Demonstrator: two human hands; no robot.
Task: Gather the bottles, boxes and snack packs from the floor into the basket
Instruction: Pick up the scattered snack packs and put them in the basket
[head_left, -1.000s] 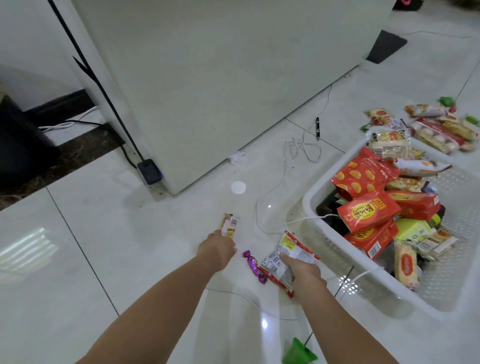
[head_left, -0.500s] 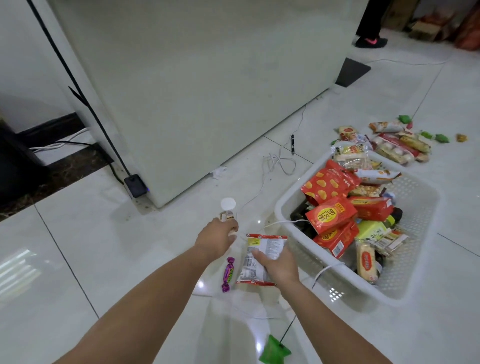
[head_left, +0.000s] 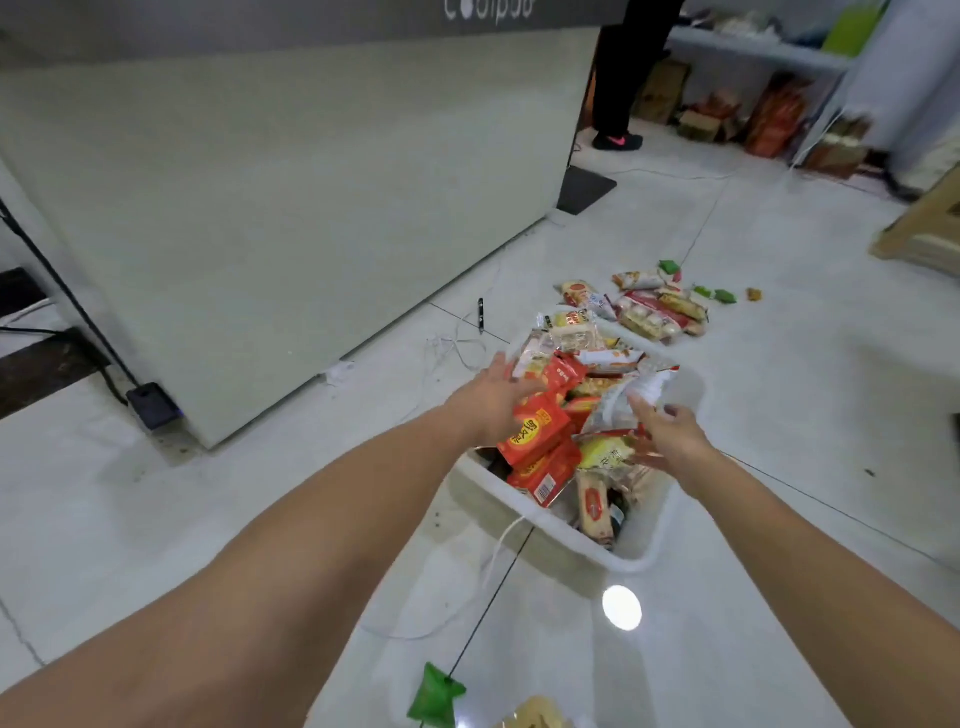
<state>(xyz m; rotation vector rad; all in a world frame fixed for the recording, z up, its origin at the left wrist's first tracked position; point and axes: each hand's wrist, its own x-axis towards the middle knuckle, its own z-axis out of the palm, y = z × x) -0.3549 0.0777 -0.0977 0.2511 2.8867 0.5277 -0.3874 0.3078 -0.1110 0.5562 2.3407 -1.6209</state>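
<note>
Far left, on the tiled floor: black power adapter at the foot of a large pale cabinet panel. Right of it, a loose coil of white cable and a dark pen, both on the floor just left of the basket. Left hand reaches over the basket's left rim, fingers straight, grip fully open; a pale snack pack sits right at its fingertips, contact cannot be told through the blur. White basket stands in mid-scene, heaped: red boxes stacked at its near-left side, assorted packs behind and to the right of them. Right hand is over the basket's right half, fingers spread, grip open; a silver-white snack pack lies just beyond its thumb on top of the heap, touching or apart cannot be told. Beyond the basket's far end, a pile of snack packs lies on the floor, with small green packs just right of it. Near edge, centre: a small green wrapped piece on the floor.
</note>
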